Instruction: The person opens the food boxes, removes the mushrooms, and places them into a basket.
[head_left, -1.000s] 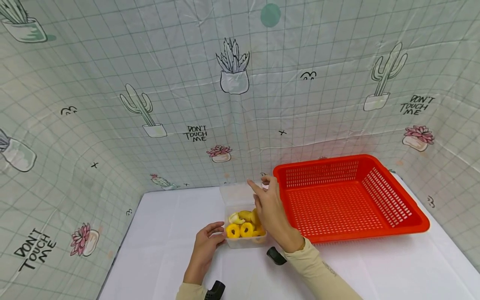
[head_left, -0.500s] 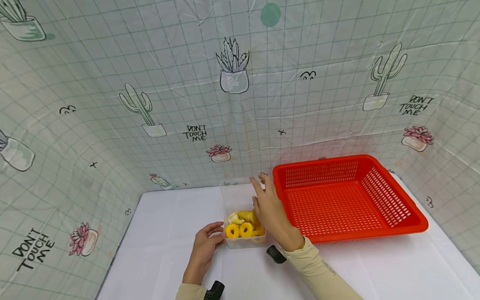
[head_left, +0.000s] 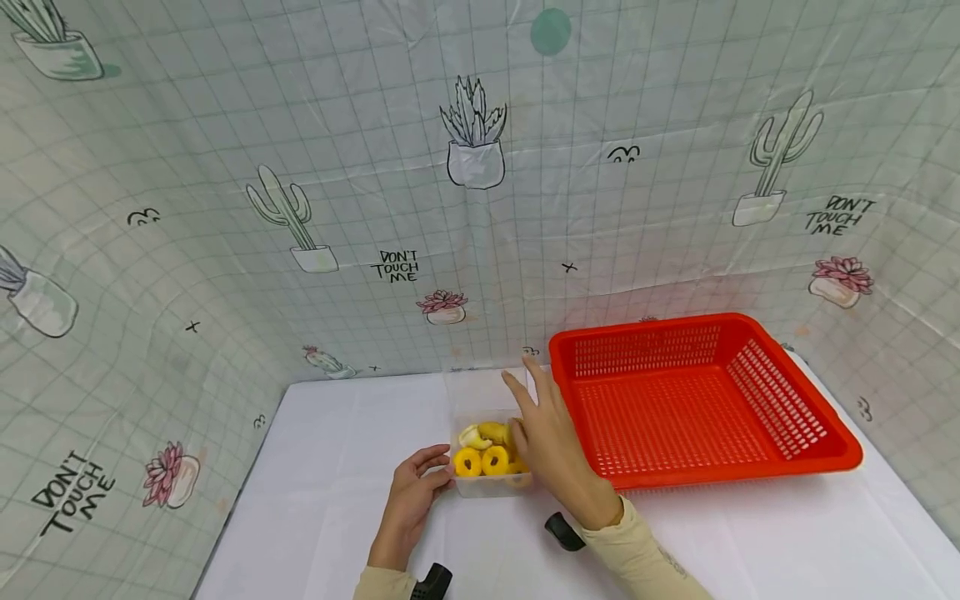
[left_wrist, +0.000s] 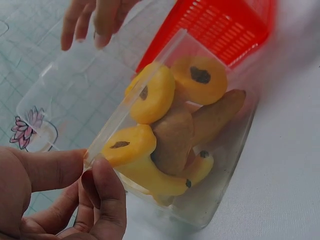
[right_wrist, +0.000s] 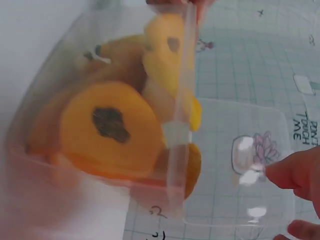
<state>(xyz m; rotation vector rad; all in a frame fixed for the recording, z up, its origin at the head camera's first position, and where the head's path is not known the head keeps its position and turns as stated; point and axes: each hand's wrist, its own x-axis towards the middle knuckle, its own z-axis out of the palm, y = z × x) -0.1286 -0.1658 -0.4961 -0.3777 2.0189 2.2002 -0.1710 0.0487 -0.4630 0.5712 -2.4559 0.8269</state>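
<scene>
Looking down on a white-covered bench, with a pale gridded curtain printed with potted plants along the far side and both flanks. Seeing, on the right, a broad red perforated basket, close alongside the right hand and crowding that side. Noticing also black wrist devices beside the cream sleeves. Losing the right end of the clear box behind the right hand in the head view. Finding that box on the bench near the middle, left of the basket, with its see-through lid tipped back on the far side. Making out inside it yellow pieces with dark centres, banana-like pieces and brownish lumps. Pinching the rim at the near left corner with thumb and finger of the left hand, against the box itself. Reaching over the right end with the right hand, fingers spread well apart and holding nothing, near the lid; unable to tell whether touching it
</scene>
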